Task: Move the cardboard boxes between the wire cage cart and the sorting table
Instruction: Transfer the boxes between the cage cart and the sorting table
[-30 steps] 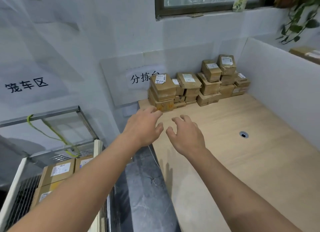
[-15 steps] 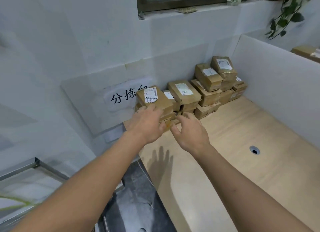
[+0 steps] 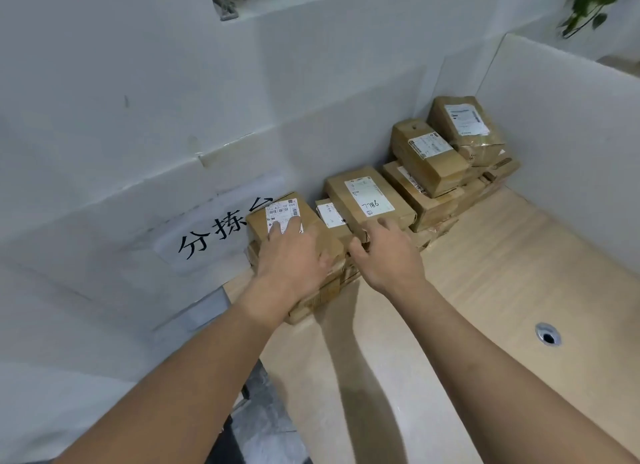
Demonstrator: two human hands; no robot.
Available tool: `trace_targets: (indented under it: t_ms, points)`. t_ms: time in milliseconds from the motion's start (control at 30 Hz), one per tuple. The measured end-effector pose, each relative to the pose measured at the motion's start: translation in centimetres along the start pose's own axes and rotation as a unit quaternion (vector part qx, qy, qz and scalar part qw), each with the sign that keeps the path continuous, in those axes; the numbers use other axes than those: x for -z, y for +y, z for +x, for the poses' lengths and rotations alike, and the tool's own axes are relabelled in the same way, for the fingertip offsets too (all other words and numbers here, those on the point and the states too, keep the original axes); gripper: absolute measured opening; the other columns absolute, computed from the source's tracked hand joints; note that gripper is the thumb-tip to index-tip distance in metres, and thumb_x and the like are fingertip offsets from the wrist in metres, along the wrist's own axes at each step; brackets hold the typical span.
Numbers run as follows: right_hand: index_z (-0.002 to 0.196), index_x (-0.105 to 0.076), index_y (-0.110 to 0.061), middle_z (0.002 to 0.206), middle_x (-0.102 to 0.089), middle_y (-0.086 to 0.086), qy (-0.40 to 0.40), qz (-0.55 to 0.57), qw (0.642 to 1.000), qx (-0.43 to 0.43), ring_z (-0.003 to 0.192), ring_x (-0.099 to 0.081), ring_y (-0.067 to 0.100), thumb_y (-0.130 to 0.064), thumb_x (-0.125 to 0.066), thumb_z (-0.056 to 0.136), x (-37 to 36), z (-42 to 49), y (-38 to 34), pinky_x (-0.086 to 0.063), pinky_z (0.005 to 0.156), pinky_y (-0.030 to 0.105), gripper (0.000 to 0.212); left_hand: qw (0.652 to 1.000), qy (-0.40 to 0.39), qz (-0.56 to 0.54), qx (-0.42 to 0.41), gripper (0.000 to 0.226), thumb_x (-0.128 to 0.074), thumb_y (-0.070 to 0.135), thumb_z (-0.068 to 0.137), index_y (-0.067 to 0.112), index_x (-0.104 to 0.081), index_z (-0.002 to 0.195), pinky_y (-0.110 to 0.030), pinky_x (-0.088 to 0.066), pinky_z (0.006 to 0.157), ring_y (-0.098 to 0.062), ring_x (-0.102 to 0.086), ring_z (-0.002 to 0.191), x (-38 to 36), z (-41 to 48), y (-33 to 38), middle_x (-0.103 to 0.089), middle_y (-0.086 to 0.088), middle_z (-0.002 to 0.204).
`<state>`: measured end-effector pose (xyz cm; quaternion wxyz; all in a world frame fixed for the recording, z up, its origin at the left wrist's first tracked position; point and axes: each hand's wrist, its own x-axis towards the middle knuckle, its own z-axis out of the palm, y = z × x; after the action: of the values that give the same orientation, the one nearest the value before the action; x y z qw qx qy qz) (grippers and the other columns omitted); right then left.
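Brown cardboard boxes [image 3: 429,172] are stacked in the far corner of the pale wooden sorting table [image 3: 485,290], against the white wall and a white side partition [image 3: 571,134]. On the wall just left of them a paper sign [image 3: 214,231] carries black characters, 分拣, and a third that the leftmost box [image 3: 258,226] half hides. That box tops the near-left pile and bears a white barcode label [image 3: 282,214] whose print is too small to read. The left hand [image 3: 292,259] lies palm down on it, fingers fairly straight with tips on the label and the thumb along its right edge. Beside it, past a small labelled box [image 3: 330,215], a longer box [image 3: 401,210] has a white label [image 3: 369,195] with "7786" handwritten on it. The right hand [image 3: 388,255] meets that box's near end, fingers bent onto the top edge, thumb spread left; whether it grips I cannot tell. A metal-rimmed hole [image 3: 548,335] sits in the tabletop, well apart to the right.
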<state>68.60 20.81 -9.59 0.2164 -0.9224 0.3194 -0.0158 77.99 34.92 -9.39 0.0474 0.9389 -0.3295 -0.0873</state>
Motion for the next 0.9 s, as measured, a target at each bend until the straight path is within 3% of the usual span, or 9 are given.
trace_targets:
  t_ms: [133, 200, 300, 400, 500, 633, 767, 833, 900]
  points:
    - [0.137, -0.059, -0.026, 0.139, -0.053, 0.008, -0.012, -0.006, 1.000, -0.005, 0.118, -0.058, 0.036, -0.048, -0.049, 0.097, -1.3, 6.4, 1.7, -0.047, 0.096, 0.044, 0.047, 0.998, -0.002, 0.016, 0.061, 0.059, -0.046, 0.066, 0.093, 0.026, -0.053, 0.136, -0.055, -0.037, 0.113, -0.047, -0.030, 0.144, -2.0, 4.6, 0.2, -0.036, -0.011, 0.157]
    - [0.143, -0.056, -0.027, 0.147, -0.049, 0.011, -0.019, -0.009, 1.000, -0.011, 0.126, -0.054, 0.037, -0.051, -0.053, 0.096, -2.1, 9.1, 2.7, -0.045, 0.102, 0.045, 0.053, 0.994, -0.021, 0.021, 0.107, 0.076, -0.043, 0.075, 0.090, 0.027, -0.041, 0.149, -0.058, -0.029, 0.117, -0.049, -0.022, 0.148, -2.9, 6.6, 0.3, -0.026, -0.013, 0.163]
    - [0.152, -0.045, -0.034, 0.157, -0.037, 0.015, -0.033, -0.029, 0.998, -0.046, 0.140, -0.038, 0.041, -0.065, -0.058, 0.087, -3.3, 12.1, 4.5, -0.035, 0.113, 0.049, 0.073, 0.981, -0.066, 0.023, 0.179, 0.105, -0.035, 0.090, 0.083, 0.028, -0.006, 0.164, -0.064, -0.011, 0.122, -0.056, -0.001, 0.151, -4.4, 8.6, 0.4, -0.003, -0.017, 0.170]
    - [0.154, -0.036, -0.043, 0.167, -0.018, 0.021, -0.041, -0.044, 0.995, -0.083, 0.153, -0.012, 0.049, -0.086, -0.053, 0.072, -4.7, 14.0, 6.1, -0.016, 0.123, 0.056, 0.094, 0.970, -0.087, -0.003, 0.228, 0.125, -0.022, 0.104, 0.069, 0.028, 0.007, 0.164, -0.073, -0.002, 0.117, -0.062, 0.013, 0.148, -5.9, 9.3, 0.5, 0.009, -0.020, 0.170]
    - [0.151, -0.033, -0.049, 0.169, -0.011, 0.018, -0.046, -0.035, 0.993, -0.101, 0.153, -0.005, 0.051, -0.093, -0.054, 0.067, -5.3, 14.5, 6.4, -0.012, 0.120, 0.064, 0.097, 0.960, -0.122, -0.021, 0.250, 0.129, -0.024, 0.106, 0.065, 0.033, 0.019, 0.161, -0.079, -0.001, 0.113, -0.060, 0.021, 0.147, -6.3, 9.9, 0.4, 0.022, -0.013, 0.170]
    - [0.142, -0.033, -0.049, 0.150, -0.023, 0.016, -0.024, -0.057, 0.991, -0.114, 0.133, -0.030, 0.047, -0.097, -0.056, 0.057, -6.3, 13.9, 5.6, -0.031, 0.106, 0.060, 0.101, 0.952, -0.159, -0.077, 0.252, 0.129, -0.050, 0.097, 0.067, 0.042, 0.024, 0.158, -0.082, -0.007, 0.113, -0.059, 0.029, 0.145, -5.6, 9.6, -0.1, 0.031, -0.001, 0.168]
    - [0.137, -0.026, -0.043, 0.136, -0.025, 0.014, -0.020, -0.081, 0.989, -0.123, 0.121, -0.034, 0.044, -0.099, -0.055, 0.052, -7.1, 13.4, 4.6, -0.032, 0.101, 0.055, 0.106, 0.944, -0.174, -0.100, 0.263, 0.124, -0.055, 0.092, 0.071, 0.049, 0.026, 0.155, -0.084, -0.009, 0.111, -0.062, 0.033, 0.141, -5.4, 9.1, -0.3, 0.038, 0.006, 0.164]
    - [0.138, -0.027, -0.043, 0.137, -0.025, 0.014, -0.017, -0.087, 0.989, -0.120, 0.124, -0.033, 0.045, -0.102, -0.052, 0.050, -7.2, 13.4, 4.3, -0.030, 0.103, 0.056, 0.109, 0.940, -0.165, -0.108, 0.277, 0.119, -0.052, 0.092, 0.072, 0.052, 0.025, 0.154, -0.084, -0.011, 0.110, -0.064, 0.030, 0.141, -5.5, 9.1, -0.2, 0.038, 0.007, 0.164]
    - [0.139, -0.027, -0.043, 0.148, -0.022, 0.016, -0.027, -0.072, 0.991, -0.112, 0.138, -0.023, 0.051, -0.101, -0.050, 0.050, -7.5, 13.7, 4.3, -0.025, 0.111, 0.062, 0.109, 0.938, -0.157, -0.115, 0.288, 0.117, -0.050, 0.094, 0.072, 0.054, 0.025, 0.153, -0.083, -0.016, 0.111, -0.066, 0.025, 0.142, -5.6, 9.1, -0.1, 0.037, 0.008, 0.165]
